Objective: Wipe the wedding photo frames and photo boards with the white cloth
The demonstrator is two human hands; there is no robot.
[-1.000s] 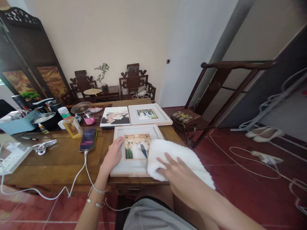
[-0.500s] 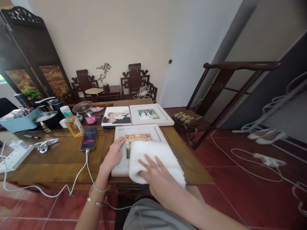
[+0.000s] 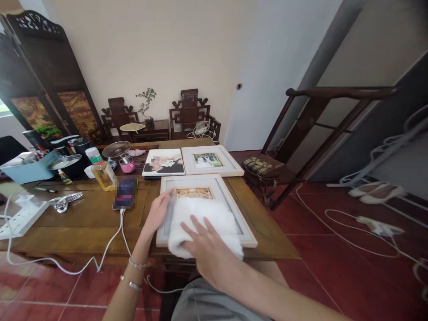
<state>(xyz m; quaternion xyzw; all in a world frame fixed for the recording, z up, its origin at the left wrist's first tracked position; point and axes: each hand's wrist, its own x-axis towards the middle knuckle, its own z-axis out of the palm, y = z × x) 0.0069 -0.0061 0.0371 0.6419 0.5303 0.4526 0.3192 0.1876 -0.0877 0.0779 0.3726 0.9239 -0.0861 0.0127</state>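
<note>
A pale wooden picture frame (image 3: 249,240) lies flat near the table's front edge, its mounted photo partly covered. Over its lower part rests a folded, fluffy white towel (image 3: 207,211). My right hand (image 3: 209,249) presses on this towel with fingers spread, gripping it with the thumb at the near fold. On the frame's left side, my left hand (image 3: 158,213) holds the edge, fingertips resting over the border. Behind it lie a second framed photo (image 3: 206,160) and a white-edged photo panel (image 3: 163,162).
Left of the frame are a phone (image 3: 125,193) on charging cables, a bottle of yellowish liquid (image 3: 100,169), a pink cup (image 3: 127,164) and a white power strip (image 3: 23,220). A dark wooden chair (image 3: 301,120) bearing a plaid bag (image 3: 262,166) stands to the right.
My right hand has slid the towel left across the frame, uncovering its lower right corner and covering more of the photo. My left hand stays at the left edge.
</note>
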